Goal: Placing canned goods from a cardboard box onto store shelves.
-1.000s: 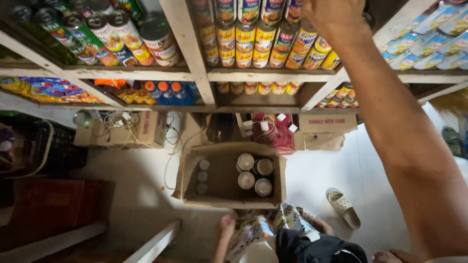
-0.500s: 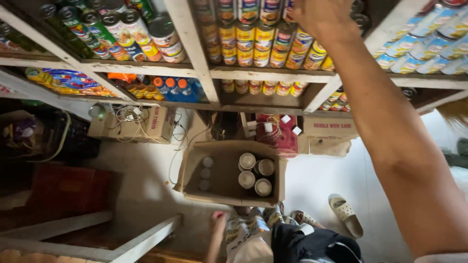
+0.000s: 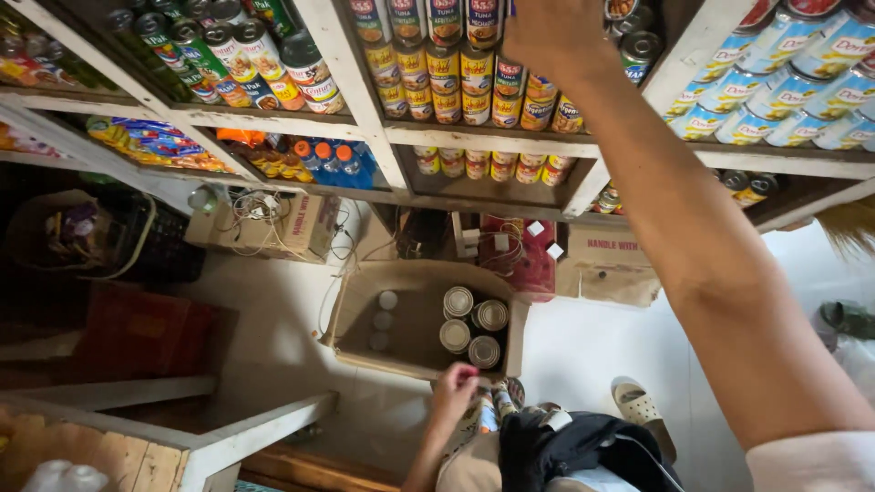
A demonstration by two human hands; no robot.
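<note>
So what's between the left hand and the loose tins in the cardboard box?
In the head view, only the box's near wall separates the left hand from the tins inside; no other object sits between them.

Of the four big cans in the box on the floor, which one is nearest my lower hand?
The frontmost can, at the cluster's near edge, sits closest to the left hand; the other three lie farther back.

1. Yellow-and-red labelled tins [image 3: 474,87] stacked in the middle shelf bay
2. Blue-and-white labelled cans [image 3: 775,91] lying on the right shelf
3. Green and red labelled cans [image 3: 228,55] on the left shelf
4. Open cardboard box [image 3: 355,314] on the floor, holding silver-topped cans [image 3: 474,328]
5. Brown carton [image 3: 611,264] just right of a red package [image 3: 519,255]
</note>
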